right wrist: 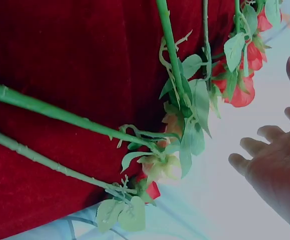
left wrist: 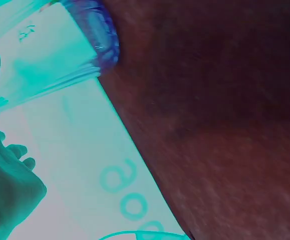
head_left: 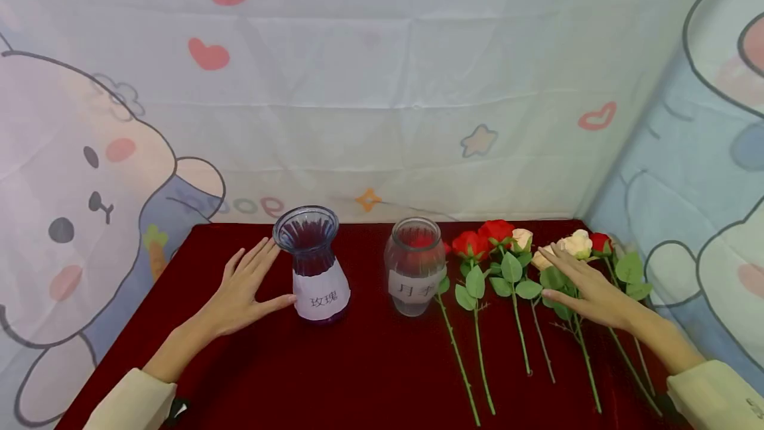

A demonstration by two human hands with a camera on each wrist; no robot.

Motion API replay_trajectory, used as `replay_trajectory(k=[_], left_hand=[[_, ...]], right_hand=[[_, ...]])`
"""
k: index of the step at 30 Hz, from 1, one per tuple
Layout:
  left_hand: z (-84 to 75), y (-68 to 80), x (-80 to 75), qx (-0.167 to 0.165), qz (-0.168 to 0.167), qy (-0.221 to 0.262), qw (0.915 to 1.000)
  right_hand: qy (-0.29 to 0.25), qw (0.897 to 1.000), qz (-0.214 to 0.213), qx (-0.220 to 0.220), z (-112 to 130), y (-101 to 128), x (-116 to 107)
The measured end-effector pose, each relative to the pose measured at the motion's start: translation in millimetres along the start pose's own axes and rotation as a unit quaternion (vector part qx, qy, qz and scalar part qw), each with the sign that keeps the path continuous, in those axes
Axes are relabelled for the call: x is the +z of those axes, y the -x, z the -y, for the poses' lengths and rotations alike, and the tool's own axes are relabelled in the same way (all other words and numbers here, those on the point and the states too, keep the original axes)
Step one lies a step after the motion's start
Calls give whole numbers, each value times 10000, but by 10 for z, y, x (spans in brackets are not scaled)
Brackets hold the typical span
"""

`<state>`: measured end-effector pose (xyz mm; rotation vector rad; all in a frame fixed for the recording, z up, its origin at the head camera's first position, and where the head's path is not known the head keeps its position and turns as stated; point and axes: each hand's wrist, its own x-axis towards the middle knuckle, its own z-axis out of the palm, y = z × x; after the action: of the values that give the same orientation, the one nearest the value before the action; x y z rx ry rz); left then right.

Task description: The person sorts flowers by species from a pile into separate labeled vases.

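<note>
A purple-blue glass vase [head_left: 313,264] with a white paper label stands on the red tablecloth [head_left: 358,363]. My left hand [head_left: 265,277] lies flat beside it with straight fingers, and the thumb tip reaches the label. The left wrist view shows the vase's base [left wrist: 103,37] and my left hand [left wrist: 7,180]. Right of the vase is a clear glass jar [head_left: 414,271], also labelled. Several red and cream roses [head_left: 495,244] lie in a row on the right. My right hand [head_left: 567,277] is spread open over their leaves, gripping nothing. In the right wrist view it [right wrist: 277,165] hangs apart from the stems [right wrist: 170,45].
A cartoon-printed cloth backdrop [head_left: 382,85] closes off the back and both sides of the table. The long rose stems [head_left: 477,363] run toward the front edge on the right. Bare red cloth lies in front of the vase and jar.
</note>
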<state>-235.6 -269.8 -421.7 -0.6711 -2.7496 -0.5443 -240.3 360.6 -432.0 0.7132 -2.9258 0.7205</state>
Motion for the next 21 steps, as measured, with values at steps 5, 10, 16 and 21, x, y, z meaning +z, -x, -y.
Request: replay_trajectory(k=[5,10,16,21], left_hand=[[-98,-100,-55,-112,-101,591,9981],[-172,-196,-94,-173,-255,1071,9938],[-234,-292,-88,-69,-368,1895,9812],[-245,-342,-53,-195,-310,2495,9677]], right_hand=[[-205,9998,30,-51,19,-1,28],[-338,9994,99,-36,37,-10,36],[-588,9982,35,-146,79,-29,75],[-729,9963,-160,-430,159,-65,155]])
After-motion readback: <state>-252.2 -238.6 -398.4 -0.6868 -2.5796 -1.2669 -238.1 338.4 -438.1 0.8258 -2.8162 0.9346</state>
